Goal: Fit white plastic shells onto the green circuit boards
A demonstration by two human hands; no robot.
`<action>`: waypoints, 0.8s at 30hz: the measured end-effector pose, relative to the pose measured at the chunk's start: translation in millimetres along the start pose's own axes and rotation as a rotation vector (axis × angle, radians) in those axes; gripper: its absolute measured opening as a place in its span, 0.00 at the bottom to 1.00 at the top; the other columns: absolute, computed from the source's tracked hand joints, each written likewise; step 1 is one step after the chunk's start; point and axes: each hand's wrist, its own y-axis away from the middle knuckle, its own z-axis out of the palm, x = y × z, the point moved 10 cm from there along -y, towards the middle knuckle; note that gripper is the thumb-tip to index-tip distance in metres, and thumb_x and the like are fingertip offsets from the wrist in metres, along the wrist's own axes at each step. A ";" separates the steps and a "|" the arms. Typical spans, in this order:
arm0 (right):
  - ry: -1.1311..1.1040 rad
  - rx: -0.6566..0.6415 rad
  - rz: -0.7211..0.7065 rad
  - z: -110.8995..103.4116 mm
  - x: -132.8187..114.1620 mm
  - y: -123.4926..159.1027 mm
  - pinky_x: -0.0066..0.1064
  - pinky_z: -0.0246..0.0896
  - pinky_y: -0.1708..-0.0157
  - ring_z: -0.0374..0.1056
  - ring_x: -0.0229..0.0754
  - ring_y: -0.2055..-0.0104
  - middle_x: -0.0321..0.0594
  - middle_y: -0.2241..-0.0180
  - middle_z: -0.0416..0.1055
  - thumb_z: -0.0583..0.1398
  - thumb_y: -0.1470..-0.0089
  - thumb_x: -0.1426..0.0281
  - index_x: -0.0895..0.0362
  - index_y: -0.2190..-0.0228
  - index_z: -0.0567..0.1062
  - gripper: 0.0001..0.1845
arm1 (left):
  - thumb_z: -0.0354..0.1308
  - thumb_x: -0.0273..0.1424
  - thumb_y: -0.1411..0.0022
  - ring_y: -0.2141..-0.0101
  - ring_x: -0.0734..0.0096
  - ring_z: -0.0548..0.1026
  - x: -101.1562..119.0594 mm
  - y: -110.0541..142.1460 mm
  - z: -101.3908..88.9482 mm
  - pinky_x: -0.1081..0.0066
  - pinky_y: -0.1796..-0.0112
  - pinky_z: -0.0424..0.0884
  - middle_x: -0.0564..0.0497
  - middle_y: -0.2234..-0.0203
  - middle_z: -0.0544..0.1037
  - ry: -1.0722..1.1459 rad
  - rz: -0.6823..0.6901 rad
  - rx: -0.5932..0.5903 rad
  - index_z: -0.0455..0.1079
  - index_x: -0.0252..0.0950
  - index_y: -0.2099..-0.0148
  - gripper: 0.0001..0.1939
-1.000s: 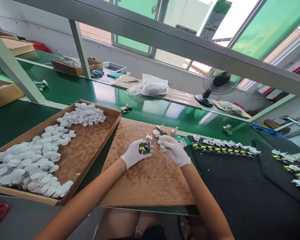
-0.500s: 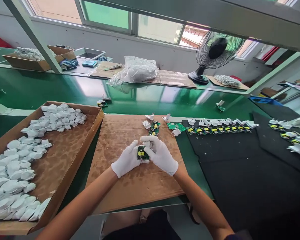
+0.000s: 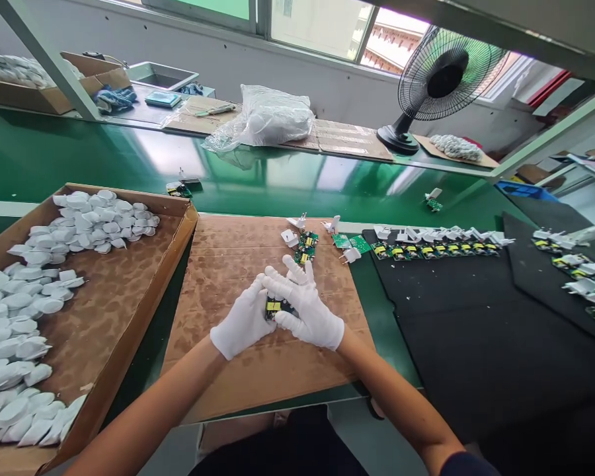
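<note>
Both hands wear white gloves and meet over a brown cardboard sheet [image 3: 238, 264]. My left hand [image 3: 242, 320] and my right hand [image 3: 305, 305] are closed together on a small green circuit board [image 3: 274, 307] with a yellow part, held between the fingers. Just beyond the hands lie a few loose boards and white plug pieces [image 3: 302, 239]. To the right, a row of assembled boards with white plugs [image 3: 439, 241] lies on a black mat [image 3: 476, 317].
A cardboard tray [image 3: 143, 311] with several white plastic shells [image 3: 24, 297] stands at the left. A green conveyor belt [image 3: 277, 185] runs across behind. Beyond it are a plastic bag [image 3: 272, 119], a black fan [image 3: 441, 79] and more boxes.
The right hand came over from the loose parts and joined the left on the circuit board; both hands drew a little nearer to me. The view tilted downward.
</note>
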 end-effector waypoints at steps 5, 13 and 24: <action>0.064 0.040 -0.021 0.8 0.4 2.4 0.55 0.13 0.42 0.32 0.52 0.35 0.47 0.40 0.51 0.50 0.50 0.48 0.60 0.38 0.33 0.50 | 0.51 0.43 0.41 0.78 0.77 0.67 -12.5 -1.4 -2.3 0.77 0.76 0.64 0.55 0.77 0.69 0.065 -0.043 0.008 0.66 0.37 0.64 0.15; 0.222 0.115 0.016 -4.3 4.7 1.4 0.57 0.12 0.42 0.39 0.59 0.37 0.45 0.43 0.59 0.61 0.62 0.45 0.53 0.46 0.62 0.44 | 0.51 0.37 0.41 0.68 0.72 0.70 -4.4 -3.1 -1.3 0.72 0.63 0.68 0.54 0.76 0.70 0.145 0.012 -0.029 0.66 0.37 0.69 0.10; 0.098 0.165 -0.082 4.0 3.9 2.8 0.53 0.21 0.40 0.54 0.49 0.42 0.42 0.50 0.66 0.60 0.53 0.59 0.52 0.49 0.62 0.30 | 0.60 0.35 0.48 0.70 0.71 0.67 25.3 1.1 -3.6 0.74 0.68 0.63 0.51 0.74 0.72 -0.615 0.334 0.119 0.69 0.32 0.72 0.10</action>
